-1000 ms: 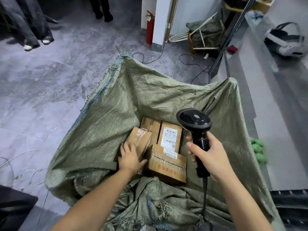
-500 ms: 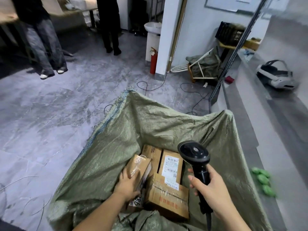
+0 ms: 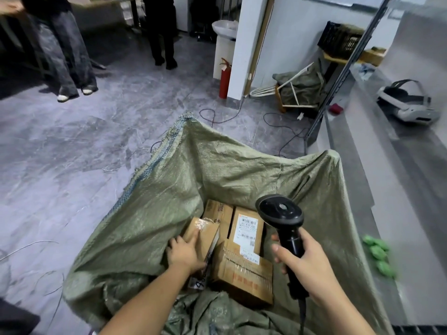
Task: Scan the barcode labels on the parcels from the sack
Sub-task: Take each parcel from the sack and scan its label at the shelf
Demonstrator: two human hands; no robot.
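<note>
view: the head camera has been tilted upward over the last second, so the sack (image 3: 169, 194) and its parcels now sit low in the frame; nothing in the sack appears shifted.
left hand (image 3: 186, 252): still laid on the small taped parcel (image 3: 200, 232) at the 9 o'clock side of the pile, fingers fairly straight and pressed against its top; no lift of the parcel can be seen across the frames.
right hand (image 3: 307, 264): fingers kept curled round the handle of the black barcode scanner (image 3: 280, 213), whose head is held above the 3 o'clock edge of the parcels.
labelled parcel (image 3: 246, 228): lying flat at the 12 o'clock side of the pile, its white barcode label facing up, just beside the scanner head.
front parcel (image 3: 242, 272): at 6 o'clock, with a second label strip on its top edge.
far parcel (image 3: 217, 211): at 11 o'clock, no readable label seen.
meaning for the task: little progress is judged to have been made; the scanner is poised but whether any label has been read cannot be told. the upturned labels seem the likely next targets.
</note>
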